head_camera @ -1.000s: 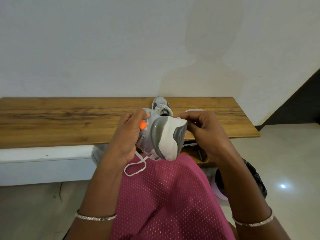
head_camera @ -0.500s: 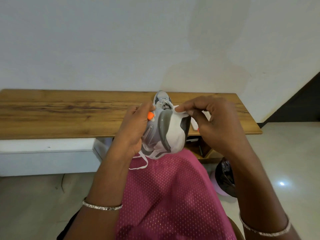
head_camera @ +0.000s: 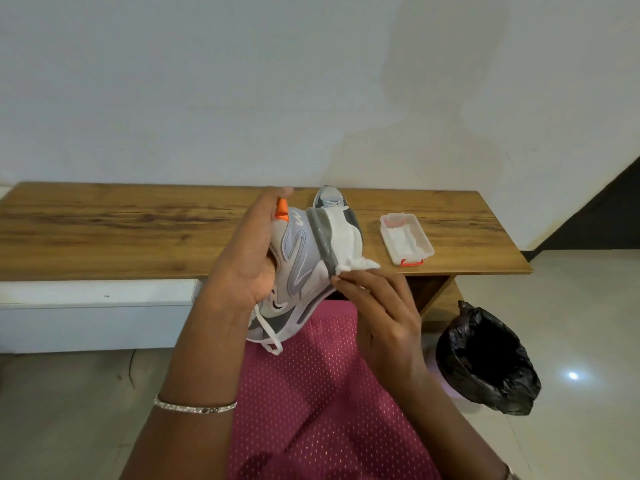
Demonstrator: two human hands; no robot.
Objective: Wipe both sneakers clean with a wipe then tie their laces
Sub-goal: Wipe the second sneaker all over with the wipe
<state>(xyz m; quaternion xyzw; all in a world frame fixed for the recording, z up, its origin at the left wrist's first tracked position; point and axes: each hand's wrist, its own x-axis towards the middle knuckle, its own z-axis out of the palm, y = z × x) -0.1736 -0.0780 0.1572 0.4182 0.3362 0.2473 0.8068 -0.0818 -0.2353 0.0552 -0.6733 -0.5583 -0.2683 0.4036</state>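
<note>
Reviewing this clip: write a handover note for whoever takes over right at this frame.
Left hand grips the held sneaker over the lap, sole toward the other hand.
Right hand pinches the wipe against its sole edge.
Second sneaker stands on the bench, wipe box beside it; bin on the floor, right.
Done: nothing fully; wiping of the held sneaker is underway, its lace hangs loose.
Left: finish this sneaker, wipe the second, tie both.

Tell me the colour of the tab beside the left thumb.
The tab is orange; head view.

White wall (head_camera: 311,81), wooden bench (head_camera: 104,230) (long, low), glossy tiled floor (head_camera: 571,306)
</note>
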